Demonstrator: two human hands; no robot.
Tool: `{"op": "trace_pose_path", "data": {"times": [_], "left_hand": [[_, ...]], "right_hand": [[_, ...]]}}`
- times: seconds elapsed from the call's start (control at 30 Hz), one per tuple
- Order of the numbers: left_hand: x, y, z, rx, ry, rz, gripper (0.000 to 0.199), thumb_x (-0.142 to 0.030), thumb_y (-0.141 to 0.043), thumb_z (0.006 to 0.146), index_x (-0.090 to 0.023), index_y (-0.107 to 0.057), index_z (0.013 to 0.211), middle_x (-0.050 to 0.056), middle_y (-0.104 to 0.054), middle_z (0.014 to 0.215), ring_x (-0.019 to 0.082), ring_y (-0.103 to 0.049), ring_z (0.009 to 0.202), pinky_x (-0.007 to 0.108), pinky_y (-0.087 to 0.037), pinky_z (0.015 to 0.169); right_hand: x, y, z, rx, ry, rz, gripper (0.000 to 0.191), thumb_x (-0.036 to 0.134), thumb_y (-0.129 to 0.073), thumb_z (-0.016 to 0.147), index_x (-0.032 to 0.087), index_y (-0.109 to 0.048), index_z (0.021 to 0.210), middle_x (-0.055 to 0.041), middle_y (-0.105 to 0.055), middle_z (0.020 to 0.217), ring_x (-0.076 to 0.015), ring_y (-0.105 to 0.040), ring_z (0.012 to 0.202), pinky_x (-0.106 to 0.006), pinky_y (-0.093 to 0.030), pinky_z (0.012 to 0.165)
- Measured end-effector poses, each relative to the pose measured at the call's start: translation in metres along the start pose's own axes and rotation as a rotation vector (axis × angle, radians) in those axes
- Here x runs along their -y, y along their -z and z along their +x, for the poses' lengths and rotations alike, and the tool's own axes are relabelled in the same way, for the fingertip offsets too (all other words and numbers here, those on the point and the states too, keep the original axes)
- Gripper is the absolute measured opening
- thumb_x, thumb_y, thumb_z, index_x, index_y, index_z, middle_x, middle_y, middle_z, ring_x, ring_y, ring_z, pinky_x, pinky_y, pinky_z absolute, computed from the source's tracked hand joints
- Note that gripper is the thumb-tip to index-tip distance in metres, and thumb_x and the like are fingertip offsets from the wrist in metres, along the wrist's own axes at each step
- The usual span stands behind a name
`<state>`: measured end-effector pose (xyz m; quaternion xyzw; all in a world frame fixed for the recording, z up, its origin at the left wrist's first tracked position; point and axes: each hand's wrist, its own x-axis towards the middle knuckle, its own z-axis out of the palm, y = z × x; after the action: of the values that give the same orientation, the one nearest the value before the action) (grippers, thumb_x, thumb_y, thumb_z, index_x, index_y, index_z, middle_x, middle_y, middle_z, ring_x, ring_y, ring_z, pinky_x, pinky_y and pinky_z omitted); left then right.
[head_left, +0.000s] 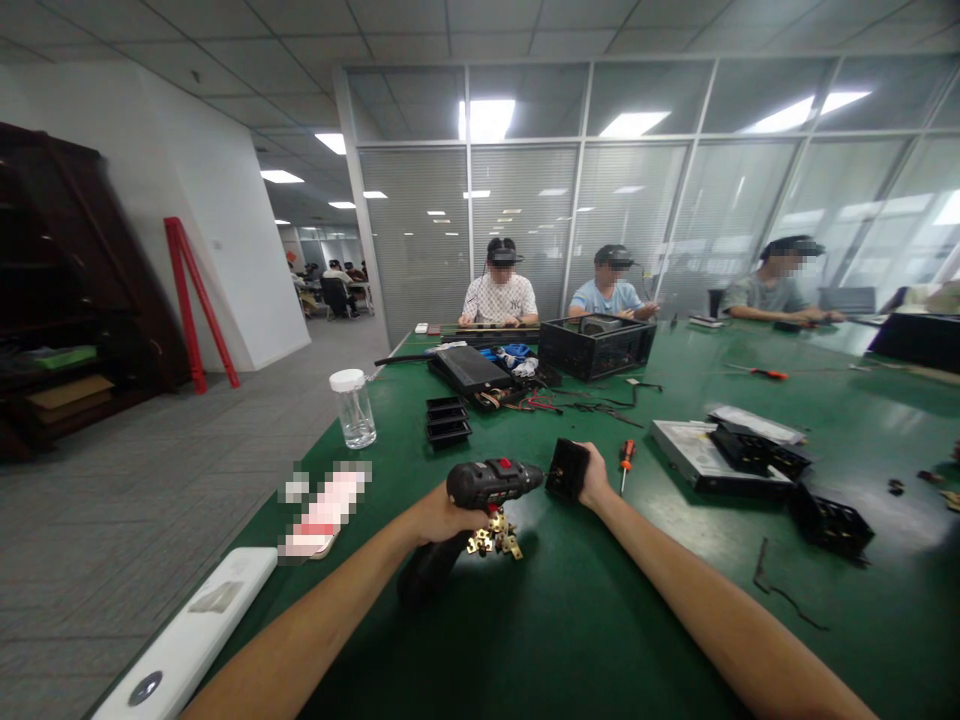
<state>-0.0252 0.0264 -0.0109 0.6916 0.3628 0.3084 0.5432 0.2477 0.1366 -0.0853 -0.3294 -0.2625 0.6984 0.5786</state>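
My left hand (442,517) is wrapped round the grip of a black cordless drill (489,482), which points to the right. My right hand (595,477) holds a small black box-shaped part (568,470) on edge at the tip of the drill bit. Whether the bit touches the part or stops just short of it, I cannot tell. Below the drill's body lies a small heap of brass-coloured metal pieces (495,535). An orange-handled screwdriver (627,458) rests on the table just right of my right hand.
Black plastic trays (448,423), a clear jar (354,410) and a long white box (217,620) are to the left on the green table (600,620). A silver-and-black device (712,460) lies right. Beyond stands a black metal case (596,350); several people sit across.
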Motion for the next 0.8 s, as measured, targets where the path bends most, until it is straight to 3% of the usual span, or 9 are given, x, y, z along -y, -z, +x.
{"op": "trace_pose_path", "data": {"times": [0.43, 0.8], "left_hand": [[-0.0019, -0.0009, 0.0003, 0.016, -0.072, 0.032, 0.036, -0.015, -0.066, 0.058, -0.011, -0.061, 0.094, 0.001, -0.058, 0.073, 0.014, -0.048, 0.068, 0.025, -0.041, 0.063], [-0.0089, -0.0013, -0.0022, 0.018, -0.041, 0.042, 0.034, -0.016, -0.068, 0.058, -0.012, -0.062, 0.092, 0.001, -0.059, 0.071, 0.015, -0.050, 0.068, 0.026, -0.042, 0.063]], "right_hand": [[0.0006, 0.0001, 0.0011, 0.000, -0.012, 0.012, 0.021, 0.039, -0.047, 0.071, 0.019, -0.052, 0.063, -0.0017, -0.053, 0.049, -0.0171, -0.050, 0.044, -0.030, -0.042, 0.044], [0.0000, 0.0028, 0.0036, 0.015, -0.016, 0.005, 0.022, 0.039, -0.046, 0.070, 0.019, -0.052, 0.063, -0.0028, -0.054, 0.050, -0.0177, -0.051, 0.044, -0.031, -0.042, 0.043]]}}
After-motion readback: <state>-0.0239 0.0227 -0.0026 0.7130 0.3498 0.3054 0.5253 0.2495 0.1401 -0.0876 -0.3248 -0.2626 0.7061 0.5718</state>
